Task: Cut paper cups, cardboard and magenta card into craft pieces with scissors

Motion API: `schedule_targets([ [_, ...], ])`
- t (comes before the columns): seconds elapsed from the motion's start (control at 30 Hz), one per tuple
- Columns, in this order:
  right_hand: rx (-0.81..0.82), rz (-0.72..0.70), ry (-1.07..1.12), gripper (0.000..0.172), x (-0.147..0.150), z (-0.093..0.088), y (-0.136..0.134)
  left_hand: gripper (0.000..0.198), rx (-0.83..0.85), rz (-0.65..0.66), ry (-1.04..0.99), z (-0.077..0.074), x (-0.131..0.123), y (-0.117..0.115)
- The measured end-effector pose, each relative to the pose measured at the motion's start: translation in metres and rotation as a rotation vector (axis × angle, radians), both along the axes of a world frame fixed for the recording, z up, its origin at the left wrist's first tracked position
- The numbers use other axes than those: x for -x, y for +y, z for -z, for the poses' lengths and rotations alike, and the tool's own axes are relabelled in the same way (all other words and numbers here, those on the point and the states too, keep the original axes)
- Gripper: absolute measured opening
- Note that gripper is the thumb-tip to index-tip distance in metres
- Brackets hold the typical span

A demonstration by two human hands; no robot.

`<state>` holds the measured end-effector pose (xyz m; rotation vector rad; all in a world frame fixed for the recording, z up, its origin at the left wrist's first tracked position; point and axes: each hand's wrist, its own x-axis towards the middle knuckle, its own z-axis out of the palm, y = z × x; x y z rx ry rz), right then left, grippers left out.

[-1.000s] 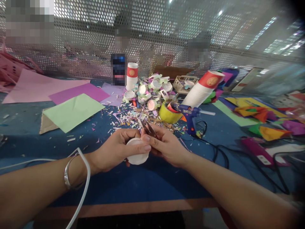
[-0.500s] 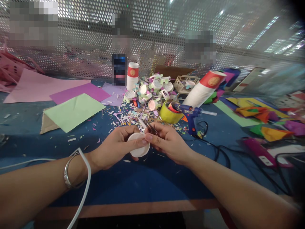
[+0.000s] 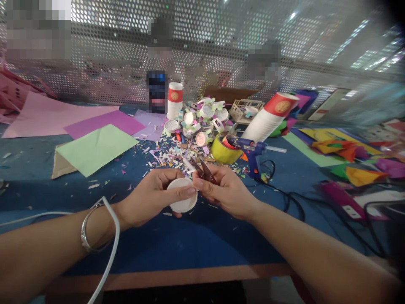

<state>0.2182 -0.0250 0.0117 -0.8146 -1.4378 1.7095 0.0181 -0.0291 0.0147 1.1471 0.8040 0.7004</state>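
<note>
My left hand is closed around a small white paper cup, whose round bottom faces me, thumb lying across it. Right beside it my right hand grips small scissors, the blades parted and pointing up and away just above the cup's edge. Both hands hover over the blue table near its front edge. A metal bracelet and a white cable sit around my left wrist.
Behind the hands lie paper scraps, a pile of cut cup pieces, a yellow tape roll, a blue glue gun with black cord, a tipped cup stack, an upright cup, and coloured paper sheets. A perforated screen backs the table.
Both hands have lifted slightly and shifted away from me with the cup. The scissor blades, nearly together half a second ago, are now parted.
</note>
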Motion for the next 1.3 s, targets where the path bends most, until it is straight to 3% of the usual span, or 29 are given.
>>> schedule_targets([
  [0.23, -0.037, -0.023, 0.008, 0.024, -0.003, -0.001, -0.001, 0.025, -0.011, 0.070, -0.024, -0.003, -0.001, -0.001],
  [0.43, -0.180, 0.077, -0.149, 0.035, -0.009, -0.002, 0.004, 0.023, -0.026, -0.125, -0.012, 0.000, -0.001, 0.003],
  [0.7, -0.322, 0.085, -0.373, 0.035, -0.014, -0.004, 0.004, 0.023, -0.051, -0.207, -0.001, 0.002, 0.000, 0.006],
  [1.3, -0.564, 0.087, -0.569, 0.026, -0.018, -0.004, 0.003, 0.017, -0.312, -0.176, 0.076, 0.005, 0.004, 0.011],
])
